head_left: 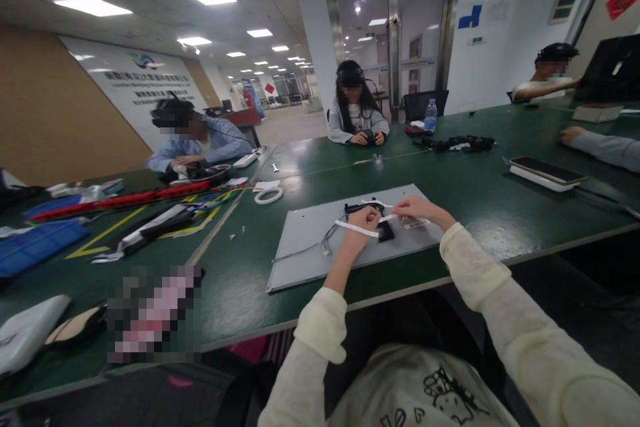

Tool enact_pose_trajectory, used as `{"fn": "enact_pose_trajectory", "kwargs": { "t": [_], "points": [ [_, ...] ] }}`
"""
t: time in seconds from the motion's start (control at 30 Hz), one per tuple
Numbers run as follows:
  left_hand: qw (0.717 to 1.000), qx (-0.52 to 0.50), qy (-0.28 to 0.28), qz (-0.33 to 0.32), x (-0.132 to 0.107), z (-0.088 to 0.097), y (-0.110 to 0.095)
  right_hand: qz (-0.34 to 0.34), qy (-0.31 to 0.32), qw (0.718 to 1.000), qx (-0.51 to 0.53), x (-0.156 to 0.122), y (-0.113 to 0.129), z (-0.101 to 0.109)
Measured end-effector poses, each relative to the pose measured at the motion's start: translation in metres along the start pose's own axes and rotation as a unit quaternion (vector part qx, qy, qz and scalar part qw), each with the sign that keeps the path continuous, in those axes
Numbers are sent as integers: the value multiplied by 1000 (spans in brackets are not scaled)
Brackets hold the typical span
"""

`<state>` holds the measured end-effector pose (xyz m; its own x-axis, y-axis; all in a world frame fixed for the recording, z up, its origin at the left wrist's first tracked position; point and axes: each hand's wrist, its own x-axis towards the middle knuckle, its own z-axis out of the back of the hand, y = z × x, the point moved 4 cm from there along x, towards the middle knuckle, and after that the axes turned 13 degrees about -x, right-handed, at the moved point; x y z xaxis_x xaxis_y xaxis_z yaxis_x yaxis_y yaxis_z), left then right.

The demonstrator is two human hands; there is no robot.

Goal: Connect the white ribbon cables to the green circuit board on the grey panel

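A flat grey panel [300,240] lies on the green table in front of me, with a grey cable [326,238] trailing over its left half. A narrow white strip, apparently tape [386,218], runs between my two hands. My left hand [362,219] is closed, its fingers pinching one part of the strip. The fingertips of my right hand [414,207] are closed on the strip a little to the right. Another length of white strip [356,229] crosses my left wrist. Below the hands sits a black part [386,232] on the panel, partly hidden by my fingers.
A white tape roll [269,195] lies left of the panel. Farther left are a blue tray [40,247] and black-and-white strips. A phone [547,170] rests on a white box at right. Black straps [457,143] and a bottle [430,116] stand farther back. Several other people sit around.
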<state>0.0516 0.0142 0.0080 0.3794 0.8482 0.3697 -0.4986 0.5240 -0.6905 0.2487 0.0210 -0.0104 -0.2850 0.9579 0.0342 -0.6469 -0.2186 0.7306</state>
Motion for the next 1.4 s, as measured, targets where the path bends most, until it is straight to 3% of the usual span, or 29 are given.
{"fn": "enact_pose_trajectory", "kwargs": {
  "t": [0.2,0.57,0.7,0.87,1.17,1.4],
  "points": [
    [999,36,5,11,-7,0,-5,35,-14,998,-46,0,7,-2],
    [995,96,32,-9,-13,-7,-6,82,-176,965,-175,-21,21,-18],
    [993,113,41,-9,-15,-6,-7,75,-177,962,-195,-23,24,-20],
    [987,144,72,-10,-16,-10,-9,38,-136,956,-256,-23,23,-27],
    [966,230,115,3,-14,-10,-8,-43,-132,890,-434,-29,28,-28],
    [952,283,119,19,-20,3,-14,-110,-132,877,-448,-36,18,-14]
  ]
}}
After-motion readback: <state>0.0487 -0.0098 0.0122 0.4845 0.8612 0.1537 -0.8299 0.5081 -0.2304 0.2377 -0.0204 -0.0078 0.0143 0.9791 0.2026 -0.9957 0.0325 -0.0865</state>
